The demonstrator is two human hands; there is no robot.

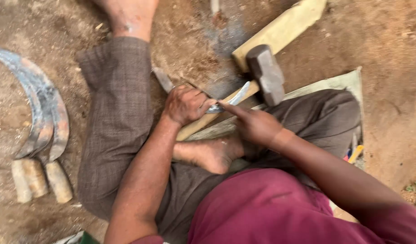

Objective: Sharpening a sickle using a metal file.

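Your left hand (184, 105) gripped the curved grey metal sickle blade (226, 103), fingers curled shut around it; your right hand (255, 124) pressed its forefinger against it, beside the dark iron hammer (266, 73).

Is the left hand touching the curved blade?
Touching. The head view shows the left hand closed around the curved blade, fingers wrapped over it.

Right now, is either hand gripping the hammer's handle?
No. The hammer lies untouched on the wooden plank, while the left hand and right hand are on a curved sickle blade.
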